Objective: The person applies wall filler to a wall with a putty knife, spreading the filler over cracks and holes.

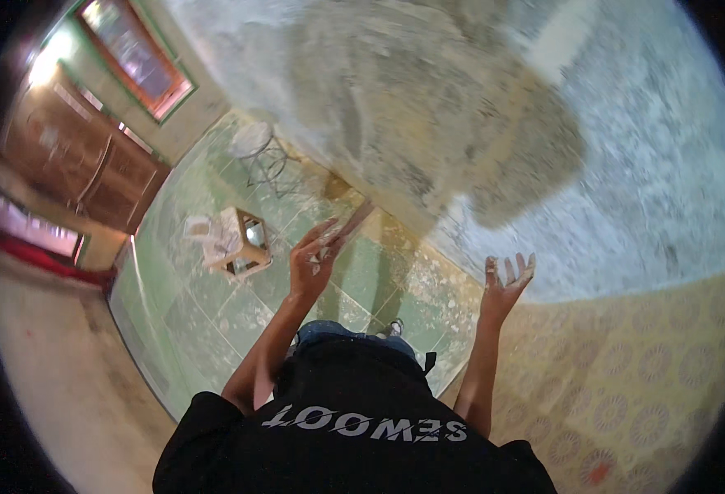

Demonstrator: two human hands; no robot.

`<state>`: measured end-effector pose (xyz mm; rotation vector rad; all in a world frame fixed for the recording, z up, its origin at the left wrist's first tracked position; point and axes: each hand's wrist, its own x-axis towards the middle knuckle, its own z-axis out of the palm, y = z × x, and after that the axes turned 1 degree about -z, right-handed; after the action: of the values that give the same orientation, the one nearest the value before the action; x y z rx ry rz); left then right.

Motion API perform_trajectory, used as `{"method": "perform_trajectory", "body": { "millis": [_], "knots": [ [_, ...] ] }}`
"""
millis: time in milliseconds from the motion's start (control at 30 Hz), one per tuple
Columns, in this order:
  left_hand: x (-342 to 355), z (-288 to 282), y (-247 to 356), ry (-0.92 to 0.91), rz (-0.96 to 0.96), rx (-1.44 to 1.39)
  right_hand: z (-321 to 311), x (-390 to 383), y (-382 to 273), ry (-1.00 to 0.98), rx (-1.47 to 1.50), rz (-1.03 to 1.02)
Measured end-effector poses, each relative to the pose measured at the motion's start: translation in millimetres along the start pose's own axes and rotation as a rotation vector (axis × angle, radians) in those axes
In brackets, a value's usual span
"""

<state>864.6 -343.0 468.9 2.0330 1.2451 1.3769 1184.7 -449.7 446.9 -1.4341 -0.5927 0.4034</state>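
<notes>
My left hand [313, 259], smeared with pale paste, is closed around a flat, narrow brownish tool [356, 219]. Its far end points up and right toward the foot of the wall, and its exact kind is hard to make out. To the right, my right hand [506, 288] is raised with spread, bent fingers and nothing in it. Whitish paste sticks to its fingertips. Beyond both hands stands the wall [428, 107], coated in grey-white plaster with a large darker, damp-looking patch. Neither hand visibly touches it.
A small wooden stool [251, 265] with a white container [203, 229] on top stands at the left. Farther back is a wire-legged round stool [251, 140]. Pale splatters cover the green tiled floor [214, 309]. A brown wooden door [82, 156] stands at far left.
</notes>
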Motion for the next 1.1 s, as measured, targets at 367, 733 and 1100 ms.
{"method": "perform_trajectory", "body": {
  "millis": [367, 733, 1100],
  "knots": [
    [-181.6, -297.4, -127.5, 0.596, -0.605, 0.047, 237.0, -140.1, -34.8, -0.638, 0.179, -0.042],
    [-289.1, -474.8, -176.7, 0.969, -0.842, 0.030, 401.0, -263.7, -41.6, -0.835, 0.072, -0.033],
    [-170.4, -547.0, -307.1, 0.807, -0.899, 0.016, 601.4, -271.8, 27.6, -0.870, -0.008, 0.065]
  ]
}}
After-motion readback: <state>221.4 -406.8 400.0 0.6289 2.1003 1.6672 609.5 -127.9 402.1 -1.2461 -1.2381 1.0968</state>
